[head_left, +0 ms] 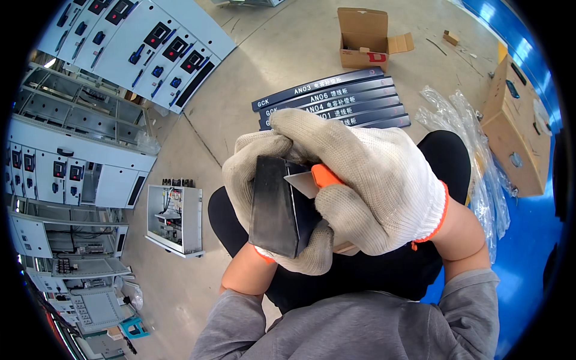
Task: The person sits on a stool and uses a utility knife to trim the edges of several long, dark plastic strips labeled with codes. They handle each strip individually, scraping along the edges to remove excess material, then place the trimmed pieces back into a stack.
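My left hand (247, 165), in a pale knitted work glove, is closed around a black angular strip (272, 210) with its end toward me, above my lap. My right hand (375, 183), gloved the same way, grips an orange-handled utility knife (327, 175). Its flat grey blade points left and meets or nearly meets the strip's edge; the exact contact I cannot tell. Most of the knife's handle is hidden in the right glove. Just beyond my hands lies a stack of dark blue nameplate strips (329, 84) with white lettering.
Past the stack stands an open cardboard box (363, 51). To the right are crumpled clear plastic wrap (480, 162) and a larger cardboard box (517, 129) near blue flooring. A grey metal enclosure (193, 219) sits on the floor at left, before rows of electrical cabinets (108, 144).
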Available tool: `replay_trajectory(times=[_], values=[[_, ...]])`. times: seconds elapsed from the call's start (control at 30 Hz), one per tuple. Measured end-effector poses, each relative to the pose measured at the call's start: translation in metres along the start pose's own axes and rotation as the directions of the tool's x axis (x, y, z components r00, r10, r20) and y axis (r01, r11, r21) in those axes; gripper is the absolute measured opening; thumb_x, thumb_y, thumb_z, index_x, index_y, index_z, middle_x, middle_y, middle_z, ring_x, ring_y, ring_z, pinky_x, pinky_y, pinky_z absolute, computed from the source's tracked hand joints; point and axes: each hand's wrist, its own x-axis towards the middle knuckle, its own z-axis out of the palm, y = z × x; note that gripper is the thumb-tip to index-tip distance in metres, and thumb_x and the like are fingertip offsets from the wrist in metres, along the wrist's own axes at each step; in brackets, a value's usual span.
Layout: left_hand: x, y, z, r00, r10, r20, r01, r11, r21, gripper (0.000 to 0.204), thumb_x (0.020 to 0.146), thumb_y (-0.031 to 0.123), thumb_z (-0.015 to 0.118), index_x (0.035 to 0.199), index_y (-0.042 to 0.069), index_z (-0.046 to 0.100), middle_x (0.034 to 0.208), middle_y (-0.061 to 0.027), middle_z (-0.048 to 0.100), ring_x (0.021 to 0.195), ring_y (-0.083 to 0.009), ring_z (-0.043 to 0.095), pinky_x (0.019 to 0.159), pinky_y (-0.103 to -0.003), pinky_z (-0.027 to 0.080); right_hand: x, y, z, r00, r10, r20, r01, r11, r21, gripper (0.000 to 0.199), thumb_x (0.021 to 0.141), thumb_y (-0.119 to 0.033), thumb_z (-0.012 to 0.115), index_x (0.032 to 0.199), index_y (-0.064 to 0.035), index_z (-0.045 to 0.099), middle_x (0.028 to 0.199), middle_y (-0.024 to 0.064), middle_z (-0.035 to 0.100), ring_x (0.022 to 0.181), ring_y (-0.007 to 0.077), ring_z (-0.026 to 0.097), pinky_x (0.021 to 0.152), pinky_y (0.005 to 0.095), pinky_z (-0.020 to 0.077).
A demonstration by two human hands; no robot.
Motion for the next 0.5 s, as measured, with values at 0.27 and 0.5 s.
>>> replay_trajectory(times=[0.27,0.5], values=[[0.022,-0.015,-0.008,0.957,0.277,0.09,-0.252,0.942,-0.22,0.074,0.075,0.023,0.089,0.134,0.006,0.048,0.122,-0.0114,0.057,0.111,-0.025,0.058,0.096,-0.037,0.053,0.002,-0.002,-0.004,0.998,0.035,0.051,-0.032,0.997,-0.071,0.053,0.083,-0.009,0.067,0.135,0.0028,0.063,0.093,0.0159,0.074,0.079,0.0314,0.075,0.071,0.0366,0.0596],[-0.012,-0.014,-0.011,0.948,-0.03,0.317,0.077,0.988,-0.137,0.069,0.083,0.024,0.086,0.14,0.008,0.05,0.131,-0.01,0.057,0.121,-0.0237,0.058,0.105,-0.036,0.05,0.003,-0.007,-0.007,0.995,0.036,0.098,-0.025,0.994,-0.11,0.055,0.081,-0.006,0.069,0.136,0.0022,0.063,0.086,0.012,0.072,0.074,0.0291,0.073,0.065,0.036,0.0571]])
